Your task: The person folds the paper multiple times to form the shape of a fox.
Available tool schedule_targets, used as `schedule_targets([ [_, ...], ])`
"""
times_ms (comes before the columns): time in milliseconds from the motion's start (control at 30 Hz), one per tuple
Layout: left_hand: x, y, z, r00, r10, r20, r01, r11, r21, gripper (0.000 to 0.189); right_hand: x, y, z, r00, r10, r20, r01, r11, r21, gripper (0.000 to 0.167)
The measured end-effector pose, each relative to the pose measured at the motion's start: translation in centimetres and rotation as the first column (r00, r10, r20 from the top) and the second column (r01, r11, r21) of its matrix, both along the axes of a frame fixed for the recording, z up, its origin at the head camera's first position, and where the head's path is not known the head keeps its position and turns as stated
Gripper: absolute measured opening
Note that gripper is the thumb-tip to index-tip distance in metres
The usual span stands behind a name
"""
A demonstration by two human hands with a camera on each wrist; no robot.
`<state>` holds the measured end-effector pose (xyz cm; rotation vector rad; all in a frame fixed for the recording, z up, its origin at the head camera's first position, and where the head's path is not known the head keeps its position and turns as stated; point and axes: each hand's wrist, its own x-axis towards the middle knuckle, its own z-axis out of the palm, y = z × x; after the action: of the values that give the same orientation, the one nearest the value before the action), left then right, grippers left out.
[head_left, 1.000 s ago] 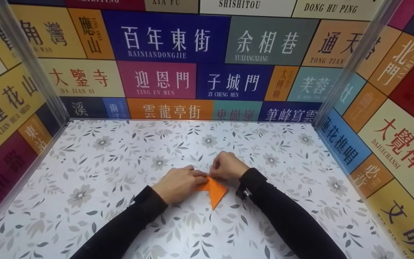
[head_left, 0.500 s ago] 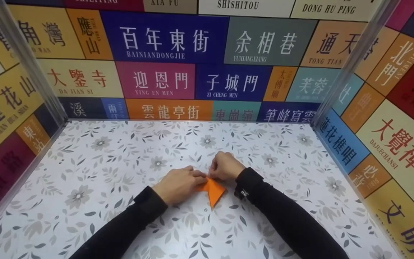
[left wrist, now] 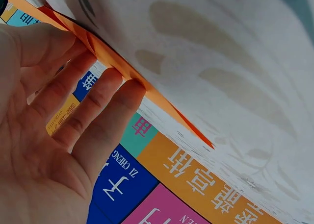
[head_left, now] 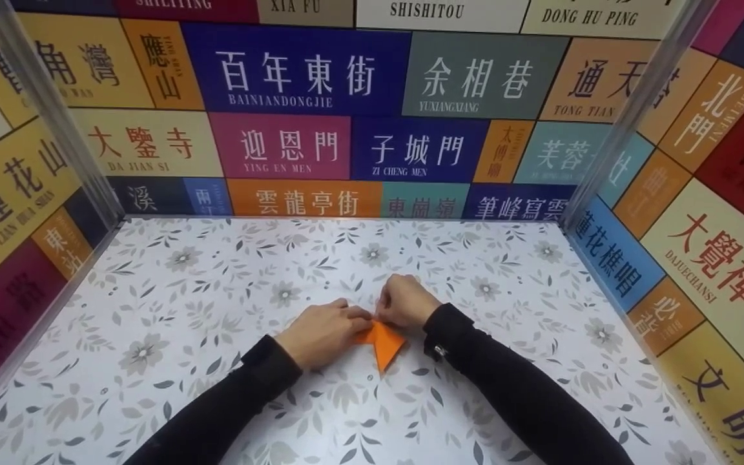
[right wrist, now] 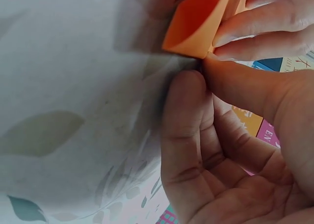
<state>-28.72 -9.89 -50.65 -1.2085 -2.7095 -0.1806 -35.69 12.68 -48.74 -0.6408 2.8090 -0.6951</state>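
Note:
A folded piece of orange paper (head_left: pixel 387 345) lies on the table, one pointed flap aimed toward the person. My left hand (head_left: pixel 323 332) presses it from the left, covering that end; in the left wrist view its fairly straight fingers (left wrist: pixel 110 118) bear with their tips on the thin orange paper (left wrist: pixel 171 111). At the paper's far corner, my right hand (head_left: pixel 409 300) pinches the edge. Seen from the right wrist, thumb and curled index finger (right wrist: pixel 184 121) meet at the corner, just beside an opened orange fold (right wrist: pixel 196 25). The fold's underside is hidden.
A white tabletop (head_left: pixel 230 413) with grey flowers and leaves spreads around the hands. Panels with coloured blocks and Chinese lettering stand behind it (head_left: pixel 294 68) and along both sides. Clear strips (head_left: pixel 68 123) run up the corners.
Both hands keep almost the same place on the orange paper. Its pointed flap has shifted very slightly to the left, along with the right hand.

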Motion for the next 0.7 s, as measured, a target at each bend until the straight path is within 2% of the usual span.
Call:
schedule_targets([
  [233,-0.13,0.02,0.05,1.000,-0.005,0.010,0.005,1.000,-0.007,0.030,0.24,0.47,-0.59,0.997,0.034,-0.073,-0.037,0.998,-0.041,0.015],
  [467,-0.26,0.05,0.06,0.999,0.007,0.048,-0.007,1.000,-0.007,0.032,0.38,0.51,-0.84,0.996,0.026,-0.087,-0.030,0.999,-0.041,0.014],
  [700,-0.34,-0.11,0.20,0.999,0.012,0.050,-0.012,1.000,-0.012,0.034,0.69,0.52,-0.87,0.997,0.008,-0.072,-0.012,0.998,-0.055,0.011],
])
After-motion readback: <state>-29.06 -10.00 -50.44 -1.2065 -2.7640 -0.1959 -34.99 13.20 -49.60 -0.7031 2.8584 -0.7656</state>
